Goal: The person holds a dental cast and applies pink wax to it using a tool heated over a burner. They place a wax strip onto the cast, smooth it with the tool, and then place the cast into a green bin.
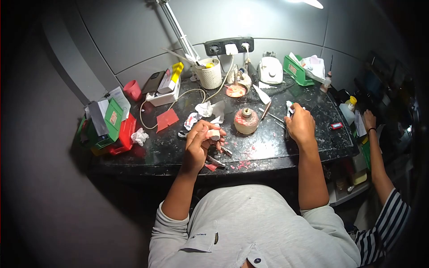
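Observation:
My left hand [199, 145] is curled around a small off-white dental cast [215, 134] with pink wax on it, above the front of the bench. My right hand [301, 123] rests on the right side of the bench with its fingers closed around something slim. A bit of white shows at its fingertips; the rest is hidden. Between the hands stands a round spirit lamp [246, 123], smeared with pink wax. Pink wax shavings [245, 164] and a metal tool [227, 151] lie close to my left hand. Another thin tool lies left of my right hand.
Crumpled tissues [204, 109] and a pink wax sheet [167, 119] lie left. Green and red trays [127, 134] stand at the left edge. At the back are a woven pot [209, 76], a white device [271, 70] and cables. A co-worker's arm [376, 152] reaches in at right.

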